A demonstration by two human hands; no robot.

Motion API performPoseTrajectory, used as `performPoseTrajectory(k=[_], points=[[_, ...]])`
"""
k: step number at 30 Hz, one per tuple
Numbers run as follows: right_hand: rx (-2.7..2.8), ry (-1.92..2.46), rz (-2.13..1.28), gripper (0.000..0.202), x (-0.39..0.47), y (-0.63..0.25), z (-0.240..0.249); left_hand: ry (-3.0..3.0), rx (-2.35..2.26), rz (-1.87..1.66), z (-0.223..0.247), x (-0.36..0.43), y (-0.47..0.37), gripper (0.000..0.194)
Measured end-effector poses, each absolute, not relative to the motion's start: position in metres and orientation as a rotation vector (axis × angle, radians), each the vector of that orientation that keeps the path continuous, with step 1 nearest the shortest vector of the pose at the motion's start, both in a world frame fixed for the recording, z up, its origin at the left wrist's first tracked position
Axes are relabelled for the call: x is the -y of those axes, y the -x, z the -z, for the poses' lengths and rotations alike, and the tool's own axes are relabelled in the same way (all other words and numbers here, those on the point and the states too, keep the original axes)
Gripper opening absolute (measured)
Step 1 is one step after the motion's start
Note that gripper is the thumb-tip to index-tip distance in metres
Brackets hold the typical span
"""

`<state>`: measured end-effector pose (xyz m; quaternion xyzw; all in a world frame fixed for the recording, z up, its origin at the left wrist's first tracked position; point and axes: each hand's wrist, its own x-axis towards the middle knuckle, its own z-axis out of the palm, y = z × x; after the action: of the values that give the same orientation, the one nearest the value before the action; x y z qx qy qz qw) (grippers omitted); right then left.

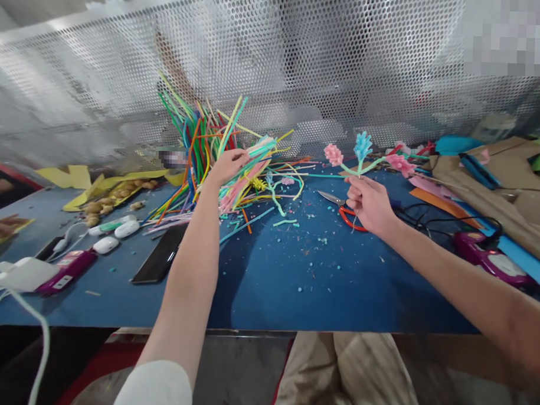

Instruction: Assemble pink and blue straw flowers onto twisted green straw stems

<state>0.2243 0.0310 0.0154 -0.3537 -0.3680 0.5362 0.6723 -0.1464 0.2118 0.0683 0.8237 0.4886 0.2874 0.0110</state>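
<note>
From where I stand, a flat black slab lies on the blue counter. Beyond it, by the red-handled scissors, the right grip is closed round the stem of an upright pink-and-blue fuzzy flower sprig. The left grip is at the heaped pipe cleaners; whether it's pinching any, I can't tell. Behind stands a perforated metal screen.

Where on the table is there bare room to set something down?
The front blue tabletop, between left forearm and right forearm, in front of the scissors, is largely bare, with small scraps. Crowded: back left, with pipe cleaners, and right, with brown paper.
</note>
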Motion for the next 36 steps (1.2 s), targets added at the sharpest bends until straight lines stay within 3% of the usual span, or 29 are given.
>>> performPoseTrajectory(k=[7,16,27,36], points=[[0.793,0.745,-1.141,0.017,-0.090,-0.199,-0.034,-2.254,-1.168,-0.865,-0.085,-0.200,0.153,0.030],[1.142,0.867,-0.830,0.027,-0.164,-0.129,-0.014,-2.150,-1.179,-0.873,-0.086,-0.198,0.156,0.028],[1.370,0.951,-0.508,0.012,-0.193,-0.106,-0.013,-2.112,-1.137,-0.830,-0.088,-0.197,0.153,0.026],[1.529,1.023,-0.408,0.007,-0.189,-0.112,-0.028,-2.353,-1.254,-0.722,-0.089,-0.193,0.147,0.045]])
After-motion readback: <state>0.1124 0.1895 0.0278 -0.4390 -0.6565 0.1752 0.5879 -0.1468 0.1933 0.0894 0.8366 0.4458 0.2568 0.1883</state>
